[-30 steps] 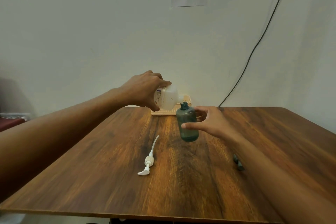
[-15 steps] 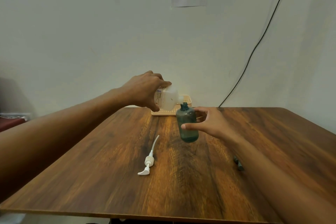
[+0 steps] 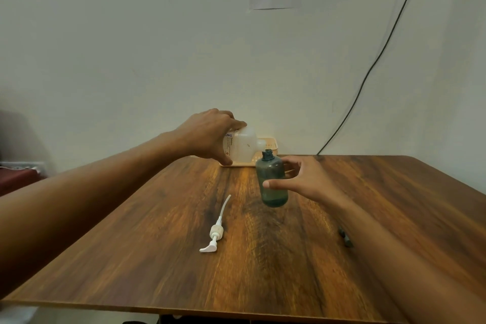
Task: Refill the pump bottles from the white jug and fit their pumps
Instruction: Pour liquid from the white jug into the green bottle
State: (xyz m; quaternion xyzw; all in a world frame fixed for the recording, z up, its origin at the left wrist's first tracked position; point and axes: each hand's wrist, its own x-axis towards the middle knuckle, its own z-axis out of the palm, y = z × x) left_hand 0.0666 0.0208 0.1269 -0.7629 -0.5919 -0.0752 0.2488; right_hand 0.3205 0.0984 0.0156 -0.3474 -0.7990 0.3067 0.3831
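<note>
My left hand [image 3: 210, 134] grips the white jug [image 3: 243, 146], tipped on its side with its spout right over the open neck of the grey-green bottle [image 3: 272, 183]. The bottle stands upright on the wooden table [image 3: 157, 258], and my right hand [image 3: 302, 179] holds it, thumb across the front and fingers round the back. A little liquid shows at the bottle's bottom. A white pump [image 3: 217, 229] with its long tube lies flat on the table, in front and to the left of the bottle.
A cream basket [image 3: 271, 143] sits at the table's far edge against the wall, behind the jug. A small dark object [image 3: 345, 237] lies on the table beside my right forearm. A black cable [image 3: 368, 76] runs down the wall.
</note>
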